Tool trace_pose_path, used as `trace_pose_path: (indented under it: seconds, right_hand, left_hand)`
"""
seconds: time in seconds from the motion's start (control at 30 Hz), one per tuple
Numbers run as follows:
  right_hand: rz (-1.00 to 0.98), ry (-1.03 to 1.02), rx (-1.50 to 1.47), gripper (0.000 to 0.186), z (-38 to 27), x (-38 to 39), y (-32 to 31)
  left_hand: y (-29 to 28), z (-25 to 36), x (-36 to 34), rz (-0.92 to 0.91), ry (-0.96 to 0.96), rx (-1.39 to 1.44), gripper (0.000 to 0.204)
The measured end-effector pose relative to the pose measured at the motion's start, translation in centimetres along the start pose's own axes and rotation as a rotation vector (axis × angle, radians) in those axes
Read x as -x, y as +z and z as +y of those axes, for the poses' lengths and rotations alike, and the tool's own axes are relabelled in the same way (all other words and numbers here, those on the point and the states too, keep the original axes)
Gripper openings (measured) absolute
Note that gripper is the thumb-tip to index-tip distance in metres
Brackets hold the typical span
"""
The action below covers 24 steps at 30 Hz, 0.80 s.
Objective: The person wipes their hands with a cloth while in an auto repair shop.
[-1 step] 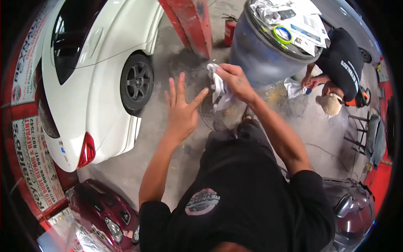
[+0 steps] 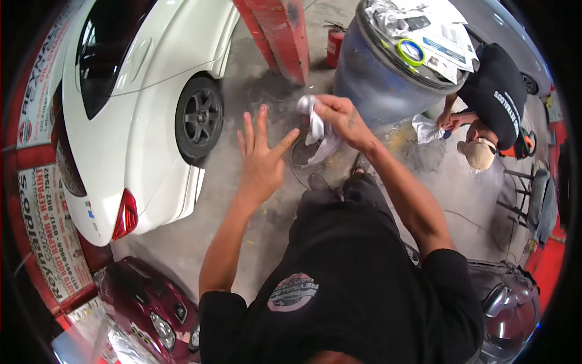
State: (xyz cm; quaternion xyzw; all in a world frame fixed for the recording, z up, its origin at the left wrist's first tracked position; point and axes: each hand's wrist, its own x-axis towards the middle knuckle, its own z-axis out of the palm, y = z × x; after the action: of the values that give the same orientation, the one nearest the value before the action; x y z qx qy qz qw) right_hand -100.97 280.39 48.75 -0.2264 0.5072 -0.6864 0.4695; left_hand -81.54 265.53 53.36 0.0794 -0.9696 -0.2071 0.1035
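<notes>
My right hand (image 2: 345, 119) pinches a white cloth rag (image 2: 325, 141), which hangs loosely below the fingers. Left of it, my left hand (image 2: 262, 156) is held up with its fingers spread and nothing in them. A small gap separates the left fingertips from the rag. Both hands are in the air over the concrete floor, in front of my body. Beyond the right hand stands a large blue drum (image 2: 379, 79).
On the drum's lid lie papers (image 2: 445, 45) and a yellow-green tape roll (image 2: 411, 52). A white car (image 2: 154, 121) stands at left, near a red post (image 2: 279, 36) and fire extinguisher (image 2: 334, 45). At right a bent-over co-worker (image 2: 494, 91) holds a white cloth; a stool (image 2: 536, 197) stands nearby.
The rag has shifted slightly in my right hand and hangs in a different fold. My left hand stays spread in nearly the same place.
</notes>
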Motion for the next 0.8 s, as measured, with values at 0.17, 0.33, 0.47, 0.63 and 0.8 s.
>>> trace_pose_path:
  seconds: [0.17, 0.33, 0.47, 0.63, 0.8]
  right_hand:
    - [0.014, -0.359, 0.594, 0.033, 2.0, 1.3, 5.6]
    - [0.071, 0.093, 0.36, 0.034, 4.5, -2.0, 3.4]
    - [0.018, 0.048, 0.069, 0.029, 0.5, -0.2, 2.7]
    - [-0.142, -0.281, 0.405, 0.031, 3.7, -0.2, 7.7]
    - [-0.174, 0.12, 0.07, 0.031, 5.3, -3.4, 7.1]
  left_hand:
    - [0.4, -0.6, -1.0, -0.064, 0.072, -0.075, 0.037]
    - [0.9, 0.1, 0.6, -0.093, 0.035, -0.152, 0.033]
    - [0.2, -1.5, 1.8, 0.042, -0.078, 0.061, 0.03]
    - [0.6, -1.5, 2.1, 0.002, -0.128, -0.079, 0.03]
    - [0.1, 1.2, 3.2, 0.094, -0.175, -0.188, 0.023]
